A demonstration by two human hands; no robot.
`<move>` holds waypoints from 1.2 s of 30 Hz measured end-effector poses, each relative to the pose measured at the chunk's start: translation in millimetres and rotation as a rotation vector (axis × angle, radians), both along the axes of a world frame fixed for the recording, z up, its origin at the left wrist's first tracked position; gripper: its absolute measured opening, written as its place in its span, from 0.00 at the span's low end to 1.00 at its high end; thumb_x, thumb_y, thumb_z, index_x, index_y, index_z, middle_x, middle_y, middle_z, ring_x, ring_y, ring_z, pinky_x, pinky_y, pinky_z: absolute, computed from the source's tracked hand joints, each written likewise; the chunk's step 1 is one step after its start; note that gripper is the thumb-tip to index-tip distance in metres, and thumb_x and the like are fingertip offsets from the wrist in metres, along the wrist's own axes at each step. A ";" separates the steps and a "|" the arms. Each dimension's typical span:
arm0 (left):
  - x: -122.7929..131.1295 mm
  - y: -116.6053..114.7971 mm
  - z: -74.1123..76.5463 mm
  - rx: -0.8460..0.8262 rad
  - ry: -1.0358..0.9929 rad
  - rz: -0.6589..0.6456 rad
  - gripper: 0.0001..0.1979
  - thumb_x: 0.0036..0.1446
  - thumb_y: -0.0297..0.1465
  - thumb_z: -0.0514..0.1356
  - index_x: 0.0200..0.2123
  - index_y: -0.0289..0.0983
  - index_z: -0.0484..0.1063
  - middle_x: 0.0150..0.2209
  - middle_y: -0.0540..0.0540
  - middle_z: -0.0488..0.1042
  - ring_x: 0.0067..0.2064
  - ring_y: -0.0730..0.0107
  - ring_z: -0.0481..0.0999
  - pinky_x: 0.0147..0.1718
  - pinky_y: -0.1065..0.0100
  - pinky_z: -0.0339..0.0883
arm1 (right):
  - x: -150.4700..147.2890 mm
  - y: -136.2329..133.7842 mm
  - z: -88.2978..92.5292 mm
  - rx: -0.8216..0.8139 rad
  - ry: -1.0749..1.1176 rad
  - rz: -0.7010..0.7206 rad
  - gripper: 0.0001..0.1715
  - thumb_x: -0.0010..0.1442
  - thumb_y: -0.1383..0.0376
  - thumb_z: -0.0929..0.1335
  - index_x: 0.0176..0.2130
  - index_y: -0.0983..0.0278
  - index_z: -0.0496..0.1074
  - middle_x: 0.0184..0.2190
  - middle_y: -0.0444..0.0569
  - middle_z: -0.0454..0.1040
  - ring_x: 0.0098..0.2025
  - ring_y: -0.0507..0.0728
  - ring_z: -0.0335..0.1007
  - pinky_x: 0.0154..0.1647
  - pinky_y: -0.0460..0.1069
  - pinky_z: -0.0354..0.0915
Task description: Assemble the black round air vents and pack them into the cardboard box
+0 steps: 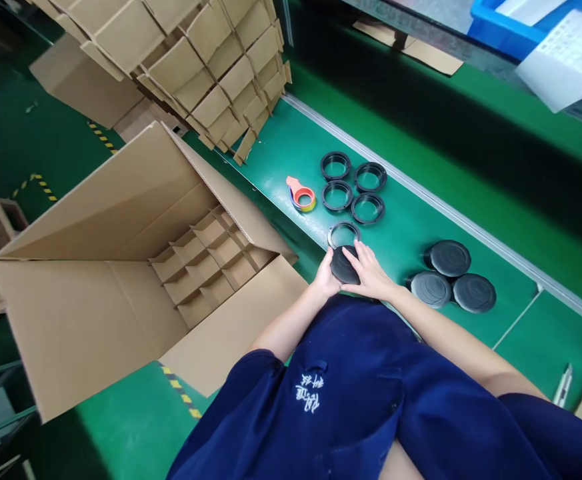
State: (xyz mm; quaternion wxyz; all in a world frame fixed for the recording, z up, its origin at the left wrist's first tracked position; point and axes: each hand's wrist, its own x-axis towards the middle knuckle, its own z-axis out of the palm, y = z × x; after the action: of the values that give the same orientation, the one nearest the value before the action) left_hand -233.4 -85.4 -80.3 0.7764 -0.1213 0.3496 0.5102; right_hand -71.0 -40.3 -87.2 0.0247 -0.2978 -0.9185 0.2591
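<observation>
Both my hands hold one round black cap [345,265] near the bench's front edge. My left hand [327,275] grips its left side. My right hand [371,272] lies along its right side, fingers bent over the rim. Just beyond it is a black ring [343,233] with a shiny inner wall, partly behind my fingertips. Farther back, several more black rings [337,195] lie flat in a cluster. Three black round pieces with lids [449,258] stand grouped to the right. What is underneath the held cap is hidden.
An open carton [85,300] with cardboard dividers [211,257] stands at the left. Stacked divider grids [205,60] rise at the bench's far left end. A tape roll in an orange holder [301,195], a utility knife [563,385] and a blue bin [511,33] are also around.
</observation>
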 end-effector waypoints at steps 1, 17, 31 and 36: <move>-3.1 -0.8 -3.2 0.001 0.005 -0.007 0.34 0.70 0.54 0.47 0.62 0.33 0.70 0.54 0.36 0.79 0.57 0.54 0.78 0.61 0.53 0.69 | -7.0 5.5 -4.6 -0.037 -0.037 0.007 0.63 0.59 0.36 0.68 0.76 0.65 0.47 0.74 0.68 0.42 0.74 0.77 0.39 0.69 0.72 0.50; -93.2 -42.8 -47.1 -0.442 0.659 0.059 0.15 0.68 0.39 0.54 0.46 0.34 0.72 0.48 0.33 0.79 0.49 0.58 0.82 0.53 0.54 0.74 | -94.4 66.6 -39.8 0.189 -0.104 -0.219 0.49 0.70 0.45 0.60 0.76 0.68 0.46 0.77 0.62 0.34 0.77 0.73 0.29 0.74 0.71 0.29; 14.8 75.9 -31.8 0.277 1.911 -1.141 0.58 0.49 0.53 0.70 0.76 0.43 0.45 0.77 0.29 0.36 0.75 0.26 0.37 0.65 0.30 0.47 | 120.0 -4.5 -11.6 0.223 -0.258 -0.656 0.41 0.68 0.45 0.60 0.70 0.65 0.61 0.70 0.67 0.56 0.69 0.74 0.51 0.67 0.74 0.47; 60.8 72.5 -37.7 0.232 1.845 -1.196 0.56 0.51 0.48 0.69 0.76 0.50 0.42 0.77 0.32 0.36 0.75 0.29 0.37 0.64 0.29 0.49 | 227.2 -52.7 -48.6 0.249 -0.210 -0.540 0.49 0.61 0.48 0.64 0.75 0.56 0.49 0.70 0.70 0.52 0.68 0.86 0.51 0.56 0.79 0.56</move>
State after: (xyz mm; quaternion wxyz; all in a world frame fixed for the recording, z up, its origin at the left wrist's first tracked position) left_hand -172.6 -13.0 -118.0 0.3459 0.5677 0.7467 -0.0233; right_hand 156.2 -93.0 -135.8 0.0337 -0.5507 -0.8284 0.0966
